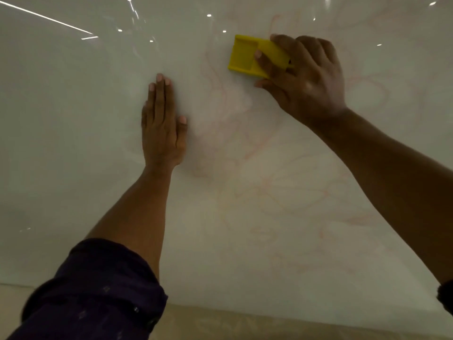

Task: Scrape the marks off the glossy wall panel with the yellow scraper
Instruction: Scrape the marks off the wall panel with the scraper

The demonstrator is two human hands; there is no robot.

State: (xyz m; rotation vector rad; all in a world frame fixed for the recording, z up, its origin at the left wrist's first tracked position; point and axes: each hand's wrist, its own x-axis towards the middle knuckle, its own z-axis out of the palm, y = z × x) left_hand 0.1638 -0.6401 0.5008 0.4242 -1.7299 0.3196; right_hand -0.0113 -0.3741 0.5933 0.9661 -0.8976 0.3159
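Observation:
A glossy white wall panel fills the view. Faint reddish scribble marks run over its middle and right. My right hand grips a flat yellow scraper at the upper centre and presses it against the panel, with its free edge pointing left. My left hand lies flat on the panel to the lower left of the scraper, fingers straight and together, holding nothing. A paler, hazy patch sits between the two hands.
The panel's lower edge meets a beige floor or ledge at the bottom. My dark purple sleeve is rolled up at lower left. Ceiling light reflections streak the panel's top.

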